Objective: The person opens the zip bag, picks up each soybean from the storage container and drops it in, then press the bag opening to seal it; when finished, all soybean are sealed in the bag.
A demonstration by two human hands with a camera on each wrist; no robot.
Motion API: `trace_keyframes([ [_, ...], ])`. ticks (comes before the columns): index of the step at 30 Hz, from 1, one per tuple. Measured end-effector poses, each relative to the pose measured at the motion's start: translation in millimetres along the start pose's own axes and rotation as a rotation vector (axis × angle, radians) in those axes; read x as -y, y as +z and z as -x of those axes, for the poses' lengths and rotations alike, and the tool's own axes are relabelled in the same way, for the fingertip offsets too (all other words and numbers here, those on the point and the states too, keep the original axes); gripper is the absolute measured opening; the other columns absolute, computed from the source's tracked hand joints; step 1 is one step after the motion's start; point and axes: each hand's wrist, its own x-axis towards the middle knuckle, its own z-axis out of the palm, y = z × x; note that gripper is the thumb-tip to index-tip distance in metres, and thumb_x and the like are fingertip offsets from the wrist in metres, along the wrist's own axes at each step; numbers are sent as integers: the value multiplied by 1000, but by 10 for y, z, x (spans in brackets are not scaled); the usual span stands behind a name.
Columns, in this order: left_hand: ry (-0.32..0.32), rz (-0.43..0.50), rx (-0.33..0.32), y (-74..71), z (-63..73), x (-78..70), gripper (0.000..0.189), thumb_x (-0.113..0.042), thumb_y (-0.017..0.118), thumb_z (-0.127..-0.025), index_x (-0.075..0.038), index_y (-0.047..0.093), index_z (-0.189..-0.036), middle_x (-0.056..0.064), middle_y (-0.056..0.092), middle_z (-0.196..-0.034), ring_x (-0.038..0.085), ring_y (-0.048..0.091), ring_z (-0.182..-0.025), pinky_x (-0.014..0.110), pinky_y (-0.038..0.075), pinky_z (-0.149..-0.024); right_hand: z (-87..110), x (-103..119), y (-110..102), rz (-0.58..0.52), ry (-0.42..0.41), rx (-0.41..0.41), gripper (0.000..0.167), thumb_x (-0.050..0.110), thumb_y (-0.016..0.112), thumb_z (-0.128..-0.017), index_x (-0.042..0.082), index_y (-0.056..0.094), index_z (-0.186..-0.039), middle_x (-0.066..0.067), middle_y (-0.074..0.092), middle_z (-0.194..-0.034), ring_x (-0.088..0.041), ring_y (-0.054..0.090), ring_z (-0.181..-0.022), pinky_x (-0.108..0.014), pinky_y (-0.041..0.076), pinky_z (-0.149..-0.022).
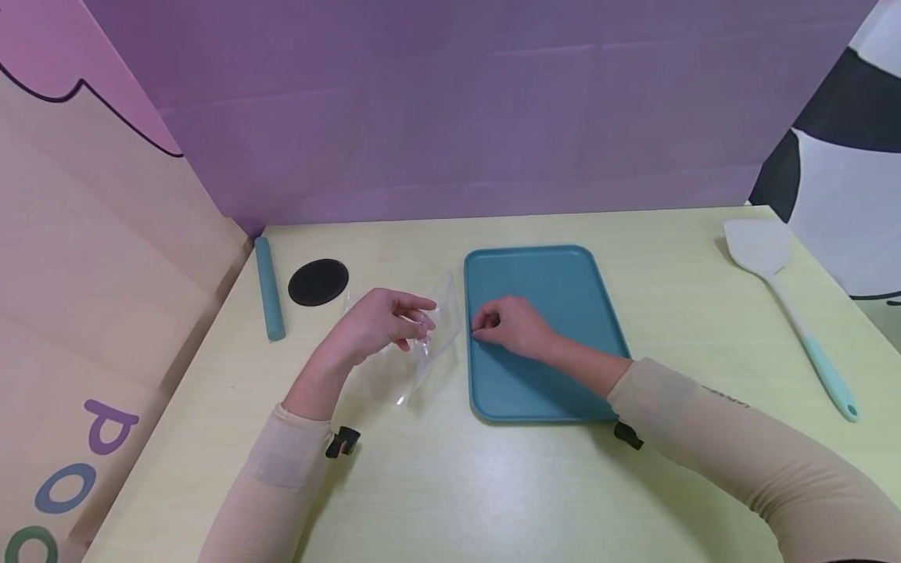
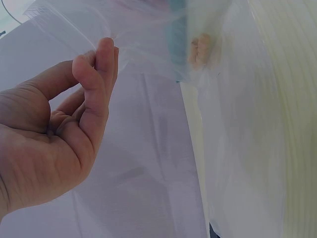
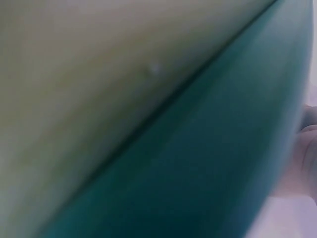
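Note:
A clear plastic bag (image 1: 442, 328) hangs from my left hand (image 1: 387, 322), its thumb and fingers pinching the film. In the left wrist view the see-through film spreads beyond the fingertips of the left hand (image 2: 74, 109). My right hand (image 1: 519, 327) is over the left side of a blue-green tray (image 1: 556, 285), fingers curled in toward the thumb near the tray's left rim. I see nothing between those fingers. The right wrist view is blurred; it shows the tray (image 3: 198, 163) up close and part of the right hand (image 3: 302, 163) at the edge.
At the table's (image 1: 422, 485) left lie a blue-green bar (image 1: 270, 289) and a black round disc (image 1: 318, 282). A spatula (image 1: 798, 317) with a white blade and mint handle end lies at the right. A purple backdrop (image 1: 457, 117) stands behind the table.

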Motion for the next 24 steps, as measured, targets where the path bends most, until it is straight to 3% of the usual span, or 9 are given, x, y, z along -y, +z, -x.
trace_keyframes([
  [13, -6, 6, 5, 5, -2, 6, 43, -1, 68, -94, -3, 63, -136, 16, 70, -112, 22, 71, -90, 31, 57, -73, 15, 13, -3, 47, -45, 49, 5, 9, 75, -90, 6, 75, -86, 2, 65, -73, -14, 56, -72, -29, 47, -69],
  [19, -10, 0, 5, 6, -14, -2, 43, -1, 68, -94, -3, 63, -136, 18, 70, -113, 22, 70, -89, 30, 57, -73, 15, 17, -66, -133, 31, 32, 8, 10, 73, -91, 3, 77, -91, -1, 68, -80, -17, 57, -73, -29, 48, -67],
  [24, -8, -5, 4, -1, -21, -2, 43, -2, 68, -94, -3, 63, -136, 14, 72, -110, 21, 71, -89, 31, 58, -73, 12, 148, -138, -270, 121, -32, 20, 21, 71, -95, 6, 77, -106, -5, 71, -96, -24, 59, -87, -32, 51, -72],
])
